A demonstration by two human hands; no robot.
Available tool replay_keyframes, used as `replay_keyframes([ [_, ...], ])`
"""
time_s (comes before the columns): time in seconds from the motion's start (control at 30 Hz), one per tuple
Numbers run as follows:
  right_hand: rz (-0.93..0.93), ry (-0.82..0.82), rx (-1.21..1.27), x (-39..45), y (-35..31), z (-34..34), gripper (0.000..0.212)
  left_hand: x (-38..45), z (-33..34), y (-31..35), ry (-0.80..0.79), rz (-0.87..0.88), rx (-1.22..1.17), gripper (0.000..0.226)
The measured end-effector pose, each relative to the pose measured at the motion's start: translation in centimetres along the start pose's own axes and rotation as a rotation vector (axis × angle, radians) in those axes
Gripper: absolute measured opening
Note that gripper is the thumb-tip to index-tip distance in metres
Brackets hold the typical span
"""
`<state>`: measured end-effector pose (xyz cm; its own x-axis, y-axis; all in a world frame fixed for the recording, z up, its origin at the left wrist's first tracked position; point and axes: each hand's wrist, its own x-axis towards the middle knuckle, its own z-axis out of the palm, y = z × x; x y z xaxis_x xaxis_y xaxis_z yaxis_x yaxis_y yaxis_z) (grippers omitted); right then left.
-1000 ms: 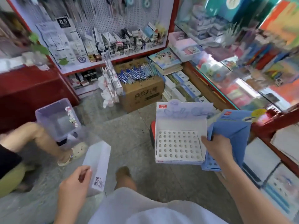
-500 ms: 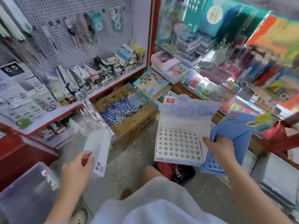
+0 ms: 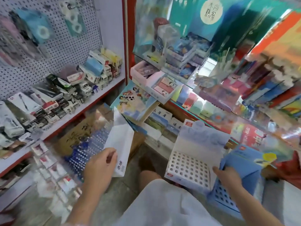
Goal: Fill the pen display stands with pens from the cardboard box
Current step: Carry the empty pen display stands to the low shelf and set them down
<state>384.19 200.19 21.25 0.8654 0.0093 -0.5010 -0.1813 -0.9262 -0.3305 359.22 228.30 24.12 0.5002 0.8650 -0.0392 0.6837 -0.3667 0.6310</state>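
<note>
Holding two pen display stands together, right hand (image 3: 228,176) at near right: fingers curled over the meeting edges of a white stand (image 3: 189,168) and a blue stand (image 3: 241,173). White stand's perforated tray tilted toward camera, every visible hole unfilled, pale blue printed back panel raised behind. Blue stand just right of white one, touching it, partly tucked behind the hand; rows of holes visible at its near lower edge, likewise unfilled.

Gripped in left hand (image 3: 99,167), near centre-left: a flat white carton (image 3: 121,144), thumb on its front face, fingers behind. Carton held upright and tilted, dark printed characters near its lower end. Whether open or sealed: could not tell.

Cardboard box (image 3: 81,134) on the floor, far of the left hand and below the left shelf, flaps open, packed with blue-capped pens (image 3: 88,149) in dense rows. Box partly hidden by the white carton; well apart from both stands.

Pegboard wall (image 3: 53,51) at far left with hanging packets, blurred. White shelf with red edge (image 3: 91,103) beneath it, loaded with small boxed stationery. Cartoon-printed notebook (image 3: 130,101) on a stack at centre, right of the box. Glass counter (image 3: 244,121) with coloured goods at far right, much motion blur. Pale shorts (image 3: 162,206) at near centre.
</note>
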Motion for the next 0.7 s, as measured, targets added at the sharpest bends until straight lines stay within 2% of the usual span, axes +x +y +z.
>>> replay_keyframes([
  [0.13, 0.087, 0.003, -0.045, 9.7, -3.9, 3.6, 0.027, 9.8, 10.4, 2.6, -0.087, 0.144, -0.02, 0.016],
  [0.2, 0.143, 0.061, -0.028, 14.4, -4.5, 6.8, 0.036, 13.9, 16.4, 3.1, -0.094, 0.355, -0.061, 0.024],
  [0.27, 0.189, 0.121, 0.012, 18.5, -4.7, 10.7, 0.034, 16.8, 22.9, 2.6, -0.121, 0.561, -0.073, 0.028],
  [0.33, 0.211, 0.153, 0.035, 22.4, -4.4, 15.1, 0.028, 19.2, 29.7, 0.9, -0.123, 0.727, -0.039, 0.026],
  [0.43, 0.171, 0.192, 0.065, 28.0, -3.5, 20.7, 0.024, 21.9, 38.3, -1.7, -0.138, 0.88, 0.082, 0.012],
  [0.5, 0.136, 0.225, 0.041, 31.5, -3.1, 22.9, 0.028, 22.9, 42.9, -3.1, -0.178, 0.882, 0.191, 0.026],
  [0.6, 0.103, 0.273, 0.048, 35.4, -2.0, 25.0, 0.042, 23.1, 48.0, -3.8, -0.164, 0.778, 0.237, 0.038],
  [0.67, 0.026, 0.343, 0.059, 37.0, -1.5, 25.9, 0.05, 23.1, 49.3, -3.5, -0.178, 0.681, 0.209, 0.038],
  [0.7, -0.033, 0.368, 0.093, 37.7, -1.4, 26.3, 0.046, 23.4, 49.4, -2.9, -0.164, 0.623, 0.197, 0.034],
])
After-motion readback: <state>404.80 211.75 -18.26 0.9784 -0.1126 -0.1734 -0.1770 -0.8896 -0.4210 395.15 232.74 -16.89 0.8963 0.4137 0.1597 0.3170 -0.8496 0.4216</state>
